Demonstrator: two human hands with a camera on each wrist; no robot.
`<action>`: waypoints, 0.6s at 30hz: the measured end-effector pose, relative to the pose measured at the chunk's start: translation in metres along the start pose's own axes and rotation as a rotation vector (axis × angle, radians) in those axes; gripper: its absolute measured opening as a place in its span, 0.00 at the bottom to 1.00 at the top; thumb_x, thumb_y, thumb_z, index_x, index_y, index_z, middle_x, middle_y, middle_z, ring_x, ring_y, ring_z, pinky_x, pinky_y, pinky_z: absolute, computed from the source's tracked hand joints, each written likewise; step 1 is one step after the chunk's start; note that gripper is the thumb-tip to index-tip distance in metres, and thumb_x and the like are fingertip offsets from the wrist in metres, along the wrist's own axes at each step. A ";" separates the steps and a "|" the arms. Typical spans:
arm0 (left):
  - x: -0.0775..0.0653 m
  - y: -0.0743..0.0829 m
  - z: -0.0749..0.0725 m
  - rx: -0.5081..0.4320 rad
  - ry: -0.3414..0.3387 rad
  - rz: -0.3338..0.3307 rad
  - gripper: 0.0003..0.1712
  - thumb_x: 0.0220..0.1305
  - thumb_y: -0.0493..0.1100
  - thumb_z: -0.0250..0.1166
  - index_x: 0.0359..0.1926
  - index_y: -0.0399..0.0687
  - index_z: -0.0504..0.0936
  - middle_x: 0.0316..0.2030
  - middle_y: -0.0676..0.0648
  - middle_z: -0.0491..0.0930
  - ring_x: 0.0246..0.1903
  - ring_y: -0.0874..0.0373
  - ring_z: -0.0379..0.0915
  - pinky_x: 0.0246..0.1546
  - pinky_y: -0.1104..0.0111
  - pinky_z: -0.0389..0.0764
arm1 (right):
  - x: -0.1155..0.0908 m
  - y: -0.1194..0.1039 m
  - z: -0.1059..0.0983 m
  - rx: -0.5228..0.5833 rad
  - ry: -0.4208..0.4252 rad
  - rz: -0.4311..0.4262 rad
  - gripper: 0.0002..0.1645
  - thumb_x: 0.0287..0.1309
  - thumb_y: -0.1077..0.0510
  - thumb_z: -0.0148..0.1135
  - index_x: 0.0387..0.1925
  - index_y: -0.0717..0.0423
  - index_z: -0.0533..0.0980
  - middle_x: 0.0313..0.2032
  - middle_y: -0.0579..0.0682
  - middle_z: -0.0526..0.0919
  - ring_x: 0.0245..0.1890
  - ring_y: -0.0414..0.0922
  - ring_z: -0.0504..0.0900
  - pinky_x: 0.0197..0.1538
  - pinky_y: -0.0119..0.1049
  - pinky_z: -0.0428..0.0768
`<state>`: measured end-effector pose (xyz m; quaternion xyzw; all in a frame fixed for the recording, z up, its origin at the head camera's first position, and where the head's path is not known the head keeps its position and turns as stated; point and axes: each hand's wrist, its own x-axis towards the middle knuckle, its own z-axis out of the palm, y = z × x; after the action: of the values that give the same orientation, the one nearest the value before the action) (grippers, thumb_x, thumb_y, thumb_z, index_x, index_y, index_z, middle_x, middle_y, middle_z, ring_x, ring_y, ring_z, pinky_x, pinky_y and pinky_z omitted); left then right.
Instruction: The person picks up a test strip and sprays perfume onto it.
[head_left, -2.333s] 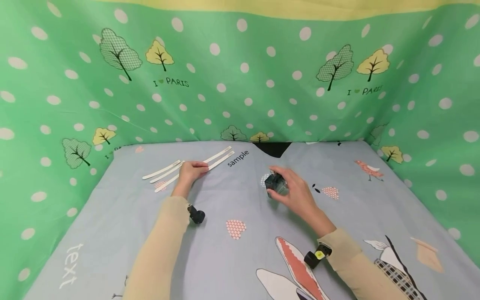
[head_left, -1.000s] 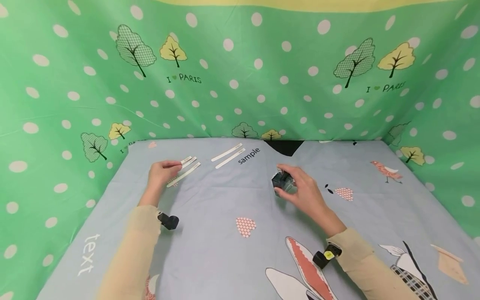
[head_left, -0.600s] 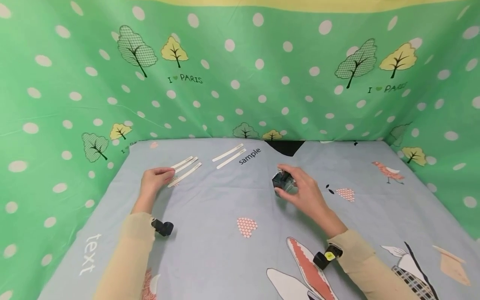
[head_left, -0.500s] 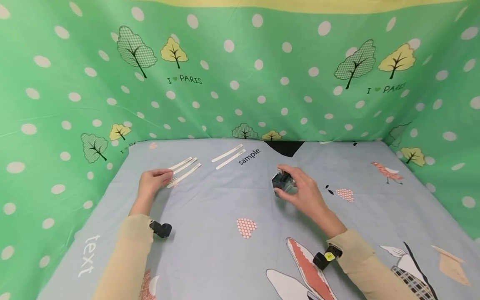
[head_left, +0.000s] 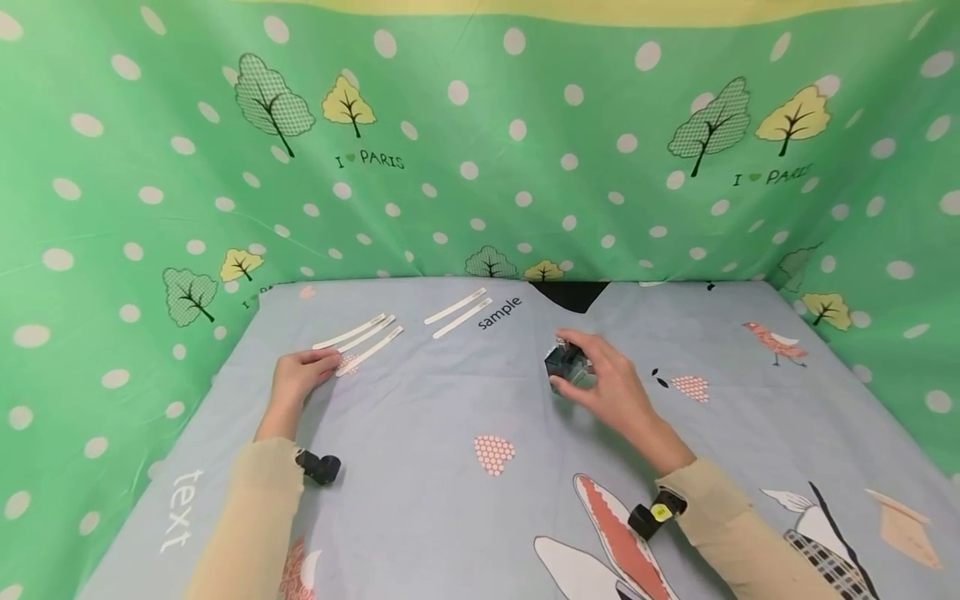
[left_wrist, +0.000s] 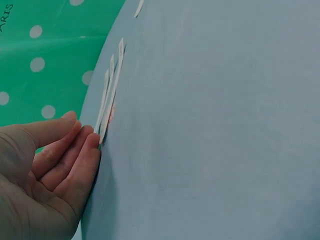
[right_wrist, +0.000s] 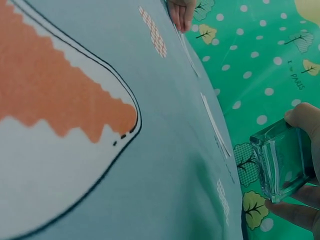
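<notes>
1. The right hand (head_left: 611, 375) is holding a clear, dark-tinted glass bottle (right_wrist: 285, 160) with flat sides, its thumb and fingers pressing on opposite faces.
2. The bottle is sitting right of the worktop's middle, near the printed word "sample" (head_left: 500, 313); whether its base is touching the cloth, I cannot tell.
3. The left hand (head_left: 297, 377) is forming a narrow, relaxed shape, its fingers bending loosely and its thumb tip lying close to the index finger; it is gripping nothing that shows.
4. Its fingertips are lying right at the near ends of three white strips (head_left: 366, 334); I cannot tell whether they are touching.
5. These strips are lying side by side on a slant, their far ends, which are carrying small dark print, pointing up and to the right.
6. Two more white strips (head_left: 462, 317) are lying farther right on a similar slant, just beside "sample", between the left-hand group and the bottle.
7. Both arms are wearing beige sleeves (head_left: 247, 525), with a small black camera (head_left: 319, 467) showing at each wrist.
8. A grey-blue printed cloth is covering the worktop (head_left: 420, 433), and a green, white-dotted curtain (head_left: 420, 167) is hanging behind and at the sides.
</notes>
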<state>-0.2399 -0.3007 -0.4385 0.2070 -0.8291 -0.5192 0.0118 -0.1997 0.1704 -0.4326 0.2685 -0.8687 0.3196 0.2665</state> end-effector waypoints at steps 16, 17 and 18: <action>-0.004 -0.011 0.003 0.191 -0.031 0.063 0.26 0.59 0.49 0.73 0.55 0.39 0.83 0.49 0.44 0.86 0.57 0.51 0.74 0.61 0.61 0.72 | -0.001 -0.002 -0.002 -0.003 0.008 0.014 0.40 0.49 0.55 0.78 0.64 0.46 0.71 0.52 0.56 0.82 0.47 0.54 0.85 0.36 0.45 0.88; -0.004 -0.012 0.003 0.199 -0.033 0.064 0.26 0.59 0.49 0.73 0.55 0.39 0.83 0.47 0.46 0.87 0.54 0.54 0.75 0.58 0.63 0.73 | 0.000 -0.002 -0.002 -0.002 0.009 0.012 0.40 0.49 0.55 0.78 0.64 0.46 0.71 0.52 0.56 0.82 0.47 0.54 0.85 0.36 0.44 0.88; -0.004 -0.012 0.002 0.207 -0.039 0.066 0.27 0.58 0.49 0.74 0.55 0.39 0.83 0.44 0.48 0.88 0.50 0.58 0.76 0.55 0.65 0.73 | 0.000 -0.002 -0.002 -0.002 0.011 0.009 0.40 0.49 0.55 0.78 0.64 0.46 0.71 0.52 0.56 0.82 0.47 0.54 0.85 0.37 0.44 0.88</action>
<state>-0.2325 -0.3022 -0.4489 0.1693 -0.8849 -0.4338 -0.0086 -0.1979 0.1700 -0.4302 0.2625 -0.8689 0.3212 0.2700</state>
